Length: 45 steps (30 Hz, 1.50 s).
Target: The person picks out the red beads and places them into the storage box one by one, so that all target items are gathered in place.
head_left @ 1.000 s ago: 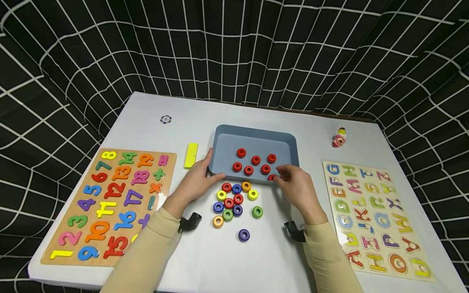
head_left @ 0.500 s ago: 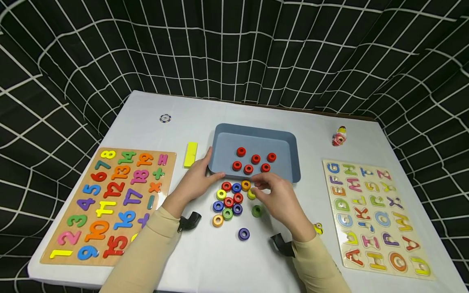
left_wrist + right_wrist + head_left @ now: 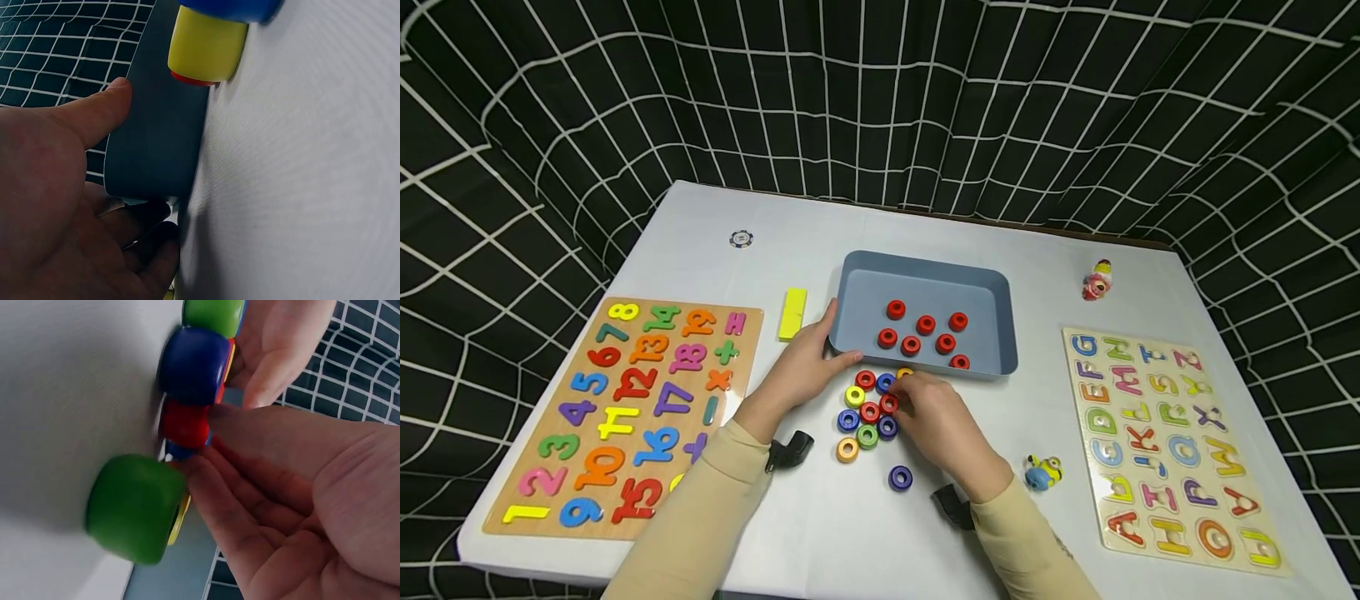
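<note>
My left hand (image 3: pixel 801 371) holds the near left corner of the blue-grey tray (image 3: pixel 925 283), thumb along the front wall and fingers around the side. In the left wrist view the fingertips are partly hidden behind that corner. Several red beads (image 3: pixel 926 325) with holes lie in the tray. In front of it, loose beads in mixed colours cluster on the table. My right hand (image 3: pixel 943 429) is at the cluster's right side, where thumb and forefinger pinch a red bead (image 3: pixel 185 422) among the others. A green bead (image 3: pixel 134 509) stands beside these fingers, hidden in the head view.
A number board (image 3: pixel 651 417) lies left and a letter board (image 3: pixel 1172 450) right. A yellow block (image 3: pixel 792 314) is beside the tray. A poker chip (image 3: pixel 741 239), a red figurine (image 3: pixel 1097 281) and a minion toy (image 3: pixel 1042 472) also stand or lie on the table.
My right hand has left a red bead inside the tray's front edge and moved left and nearer, to a red bead in the cluster. My left hand stays at the tray corner.
</note>
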### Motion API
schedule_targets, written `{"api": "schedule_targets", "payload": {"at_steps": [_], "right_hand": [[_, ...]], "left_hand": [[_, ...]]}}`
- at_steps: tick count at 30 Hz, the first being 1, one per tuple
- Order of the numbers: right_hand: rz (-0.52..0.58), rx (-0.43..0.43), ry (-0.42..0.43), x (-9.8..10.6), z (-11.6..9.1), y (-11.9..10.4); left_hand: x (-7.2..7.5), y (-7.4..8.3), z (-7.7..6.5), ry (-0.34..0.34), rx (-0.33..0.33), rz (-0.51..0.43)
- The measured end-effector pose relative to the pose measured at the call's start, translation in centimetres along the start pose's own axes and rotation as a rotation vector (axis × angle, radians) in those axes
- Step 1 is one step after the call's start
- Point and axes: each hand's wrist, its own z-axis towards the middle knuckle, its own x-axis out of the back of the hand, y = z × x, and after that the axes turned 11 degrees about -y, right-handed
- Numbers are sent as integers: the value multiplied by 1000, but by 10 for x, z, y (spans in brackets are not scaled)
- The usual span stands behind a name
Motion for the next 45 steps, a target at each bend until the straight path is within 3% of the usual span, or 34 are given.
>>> {"api": "schedule_targets", "payload": {"at_steps": [17,23,28,33,39,45], "right_hand": [[-27,15,-69,-4,8,-6],[107,-8,-53,10,0,-4],[217,-40,55,40,-6,17],[243,-147,153,61,2,53],[209,-279,179,66,20,83],[182,-320,157,64,27,92]], "left_hand": [[0,1,0,-3,5,-5],[1,1,-2,-5,9,0],[1,0,-1,-6,3,1],[2,0,0,-11,4,-3],[1,1,0,-15,16,-9],[0,2,1,-14,17,-13]]}}
